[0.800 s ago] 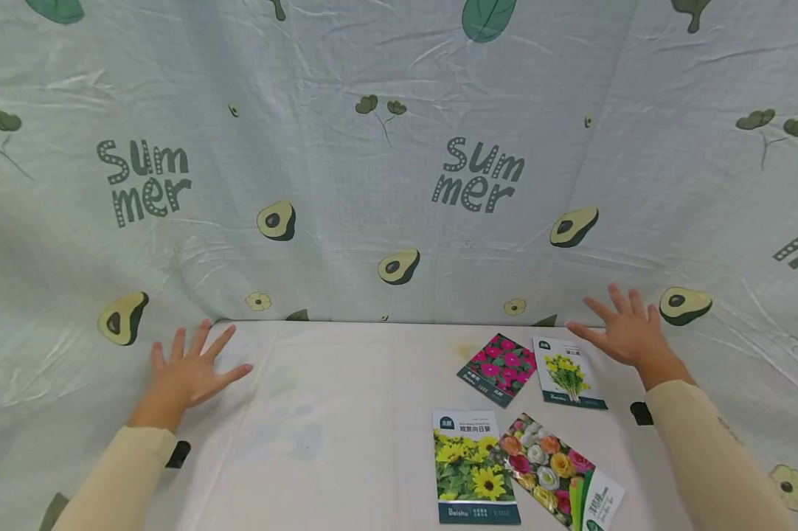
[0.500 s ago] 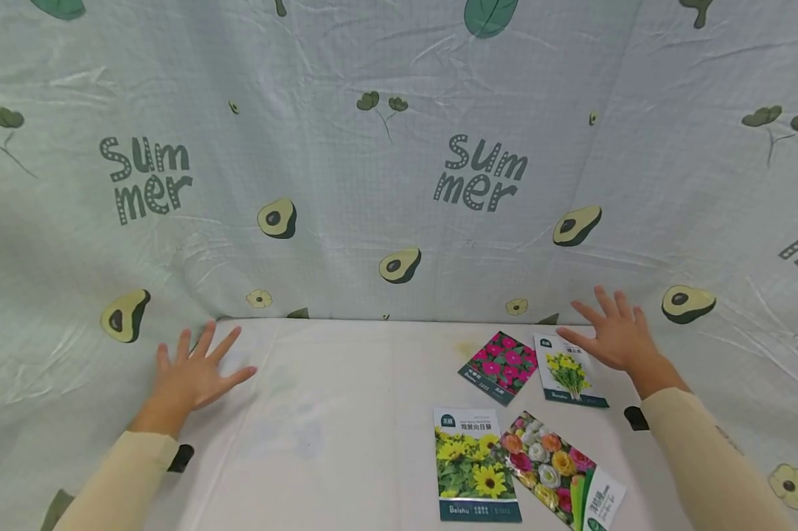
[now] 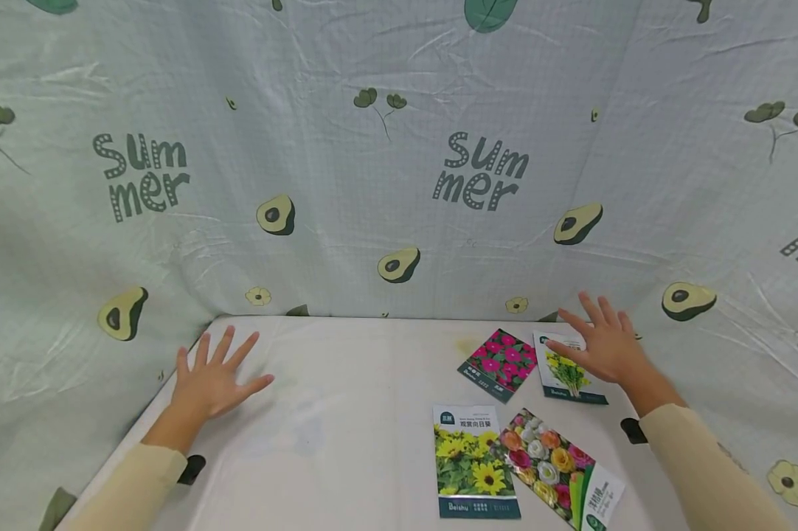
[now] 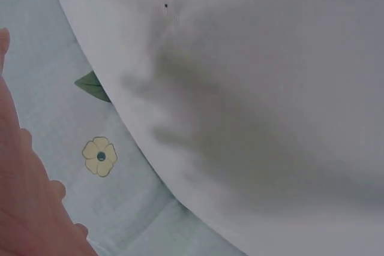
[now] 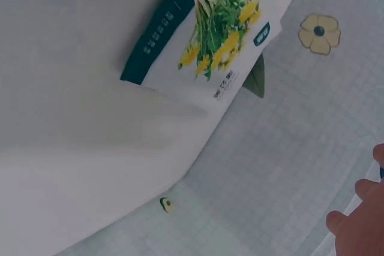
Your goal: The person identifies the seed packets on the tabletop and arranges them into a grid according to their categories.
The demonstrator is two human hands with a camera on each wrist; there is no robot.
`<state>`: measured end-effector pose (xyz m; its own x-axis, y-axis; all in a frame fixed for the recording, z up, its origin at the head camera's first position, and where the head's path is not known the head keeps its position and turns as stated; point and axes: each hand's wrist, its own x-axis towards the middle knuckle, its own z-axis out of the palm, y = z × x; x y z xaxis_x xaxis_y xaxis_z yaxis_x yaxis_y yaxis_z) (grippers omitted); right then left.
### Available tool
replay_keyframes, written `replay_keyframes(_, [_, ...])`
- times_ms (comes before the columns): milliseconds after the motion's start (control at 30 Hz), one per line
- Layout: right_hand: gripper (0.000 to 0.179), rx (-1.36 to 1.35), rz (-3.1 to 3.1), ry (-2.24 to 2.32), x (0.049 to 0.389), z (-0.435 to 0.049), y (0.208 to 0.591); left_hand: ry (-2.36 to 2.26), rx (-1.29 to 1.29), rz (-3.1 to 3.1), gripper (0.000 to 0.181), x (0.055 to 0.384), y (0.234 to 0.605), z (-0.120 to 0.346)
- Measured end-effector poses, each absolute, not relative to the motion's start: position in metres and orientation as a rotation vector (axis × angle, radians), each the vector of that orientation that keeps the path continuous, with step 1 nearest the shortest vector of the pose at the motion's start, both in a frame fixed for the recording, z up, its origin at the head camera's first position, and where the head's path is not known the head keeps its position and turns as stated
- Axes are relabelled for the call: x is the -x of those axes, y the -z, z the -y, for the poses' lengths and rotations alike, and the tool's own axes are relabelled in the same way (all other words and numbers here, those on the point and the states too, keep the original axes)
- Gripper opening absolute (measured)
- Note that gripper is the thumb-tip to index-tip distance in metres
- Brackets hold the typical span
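Observation:
My left hand [image 3: 209, 382] is held above the left part of the white table, its fingers spread and nothing in it. On the other side my right hand [image 3: 608, 343] hovers with fingers spread, partly covering a white seed packet with yellow flowers [image 3: 567, 376]. Left of that lies a seed packet with pink flowers [image 3: 501, 365]. Nearer the front are a yellow sunflower seed packet [image 3: 475, 464] and a packet with mixed-colour blooms [image 3: 552, 464], slanted so its corner meets the sunflower one. In the right wrist view the white packet [image 5: 162, 67] lies flat near the table edge.
A pale curtain [image 3: 332, 184] printed with avocados and "summer" hangs behind the white table [image 3: 319, 442] and around its sides. A dark wrist device [image 3: 191, 469] shows under the left sleeve, another dark one [image 3: 633, 431] by the right sleeve.
Both hands have moved inward: the left to the right, the right to the left and slightly down, over the white packet. The packets stay where they lie.

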<state>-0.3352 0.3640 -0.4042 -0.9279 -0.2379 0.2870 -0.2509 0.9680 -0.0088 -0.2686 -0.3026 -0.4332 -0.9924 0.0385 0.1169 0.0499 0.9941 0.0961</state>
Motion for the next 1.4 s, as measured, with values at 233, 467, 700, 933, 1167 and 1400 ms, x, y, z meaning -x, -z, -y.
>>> replay_keyframes(233, [0.085, -0.413, 2.774, -0.055, 0.325, -0.357, 0.418, 0.162, 0.075, 3.004, 0.099, 0.263, 0.442, 0.289])
replay_keyframes(467, [0.084, -0.473, 2.761, -0.085, 0.314, -0.353, 0.428, 0.213, 0.115, 3.007, 0.098, 0.252, 0.448, 0.27])
replay_keyframes(700, [0.079, -0.523, 2.739, -0.137, 0.302, -0.349, 0.44, 0.24, 0.162, 2.971, 0.095, 0.242, 0.459, 0.248])
replay_keyframes(933, [0.071, -0.594, 2.729, -0.287, 0.287, -0.342, 0.447, 0.297, 0.202, 2.91, 0.092, 0.23, 0.464, 0.225])
replay_keyframes(1167, [0.065, -0.663, 2.747, -0.397, 0.275, -0.333, 0.453, 0.316, 0.229, 2.889, 0.091, 0.221, 0.466, 0.204])
replay_keyframes(1400, [0.059, -0.744, 2.772, -0.427, 0.265, -0.326, 0.457, 0.339, 0.25, 2.868, 0.092, 0.215, 0.467, 0.183])
